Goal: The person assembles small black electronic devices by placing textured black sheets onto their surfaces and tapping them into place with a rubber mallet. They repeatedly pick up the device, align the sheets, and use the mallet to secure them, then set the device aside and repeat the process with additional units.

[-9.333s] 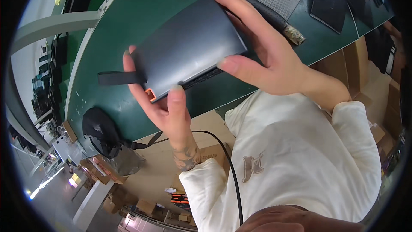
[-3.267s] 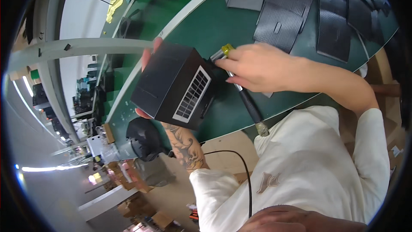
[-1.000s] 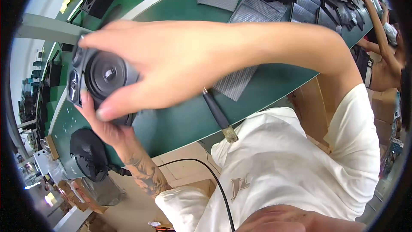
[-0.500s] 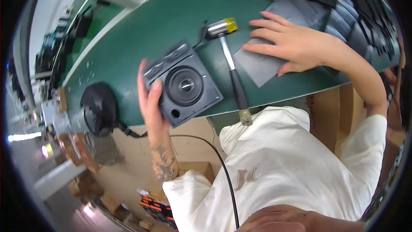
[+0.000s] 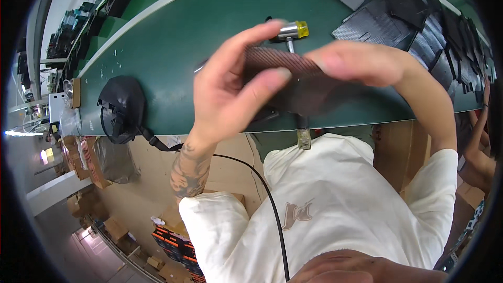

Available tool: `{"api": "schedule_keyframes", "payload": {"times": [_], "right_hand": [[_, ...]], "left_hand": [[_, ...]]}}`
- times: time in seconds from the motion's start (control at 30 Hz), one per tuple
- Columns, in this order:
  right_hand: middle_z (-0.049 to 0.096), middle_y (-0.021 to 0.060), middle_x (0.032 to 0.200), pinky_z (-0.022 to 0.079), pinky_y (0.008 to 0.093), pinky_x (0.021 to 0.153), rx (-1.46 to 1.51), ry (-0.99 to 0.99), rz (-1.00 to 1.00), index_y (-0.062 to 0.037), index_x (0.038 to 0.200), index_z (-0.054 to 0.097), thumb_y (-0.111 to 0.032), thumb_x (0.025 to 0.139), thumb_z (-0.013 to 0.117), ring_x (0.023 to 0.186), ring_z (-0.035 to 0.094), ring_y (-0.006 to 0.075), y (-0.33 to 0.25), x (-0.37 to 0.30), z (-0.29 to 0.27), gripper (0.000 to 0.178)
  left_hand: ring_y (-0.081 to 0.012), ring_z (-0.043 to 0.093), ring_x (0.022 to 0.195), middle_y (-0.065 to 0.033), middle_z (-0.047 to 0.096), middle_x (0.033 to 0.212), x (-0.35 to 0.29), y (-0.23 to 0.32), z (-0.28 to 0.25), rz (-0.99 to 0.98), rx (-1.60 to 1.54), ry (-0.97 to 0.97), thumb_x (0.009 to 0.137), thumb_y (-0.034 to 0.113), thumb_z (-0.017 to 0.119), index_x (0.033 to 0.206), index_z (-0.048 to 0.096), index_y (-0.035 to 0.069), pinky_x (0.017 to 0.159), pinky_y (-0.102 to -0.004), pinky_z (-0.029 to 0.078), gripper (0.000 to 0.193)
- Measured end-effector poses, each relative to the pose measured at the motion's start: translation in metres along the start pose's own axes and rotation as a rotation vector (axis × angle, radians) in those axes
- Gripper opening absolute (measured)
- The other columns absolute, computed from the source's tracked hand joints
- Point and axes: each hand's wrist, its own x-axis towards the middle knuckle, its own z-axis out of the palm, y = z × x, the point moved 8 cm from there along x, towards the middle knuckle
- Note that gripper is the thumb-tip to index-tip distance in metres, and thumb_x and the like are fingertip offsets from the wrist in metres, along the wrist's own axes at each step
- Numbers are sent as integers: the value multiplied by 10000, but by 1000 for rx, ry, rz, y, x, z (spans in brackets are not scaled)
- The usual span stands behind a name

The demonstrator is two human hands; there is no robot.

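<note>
A dark perforated mesh panel (image 5: 275,58), bent and blurred by motion, is raised above the table between my two hands. My left hand (image 5: 222,86) grips its left side, thumb in front and fingers behind. At the opposite end my right hand (image 5: 361,63) pinches the edge. Below the panel lies a dark grey speaker (image 5: 266,114), mostly hidden; only bits of its edge show. A mallet (image 5: 301,30) with a yellow-tipped metal head lies behind the panel, its shaft partly covered and the handle end jutting over the table's front edge.
Grey mesh panels (image 5: 374,23) and stacked black pieces (image 5: 445,36) fill the right of the green table (image 5: 162,47). A black bag-like item (image 5: 123,105) sits at the left. A black cable (image 5: 262,173) crosses my front. Another person's arm (image 5: 479,147) shows at far right.
My right hand has lifted a mesh panel from the table at the right and brought it leftward. My left hand has left the speaker and taken hold of the panel.
</note>
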Motion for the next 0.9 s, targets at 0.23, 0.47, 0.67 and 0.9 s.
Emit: {"api": "schedule_keyframes", "payload": {"times": [0.23, 0.47, 0.67, 0.9], "right_hand": [[516, 204, 1472, 415, 479, 1139, -1531, 645, -814, -18, 1493, 473, -245, 752, 860, 1365, 502, 390, -66, -9, 23, 866], [402, 232, 1528, 318, 596, 1171, -1630, 606, -683, -59, 1474, 433, -264, 632, 922, 1388, 422, 442, -43, 27, 46, 994], [419, 227, 1502, 347, 580, 1131, -1500, 480, -728, -62, 1448, 460, -249, 623, 928, 1353, 437, 450, -53, 28, 52, 967], [460, 215, 1477, 359, 564, 1115, -1468, 430, -880, -116, 1411, 529, -245, 617, 925, 1341, 451, 452, -55, 32, 54, 897]], "left_hand": [[-189, 697, 1053, -143, 699, 1193, 8, -30, -32, -129, -264, 326, 1045, 95, 618, 1370, 523, -41, 905, -326, 597, 365], [-168, 653, 1120, -137, 653, 1251, -1, -25, -30, -127, -303, 338, 1073, 104, 567, 1431, 455, -15, 952, -318, 563, 394], [-161, 646, 1104, -113, 638, 1217, -13, -20, -32, -56, -271, 406, 1092, 142, 535, 1453, 437, 0, 951, -306, 550, 399], [-181, 677, 1083, -120, 669, 1200, -23, -4, -29, -38, -370, 429, 1099, 234, 508, 1441, 480, -6, 933, -338, 564, 419]]}}
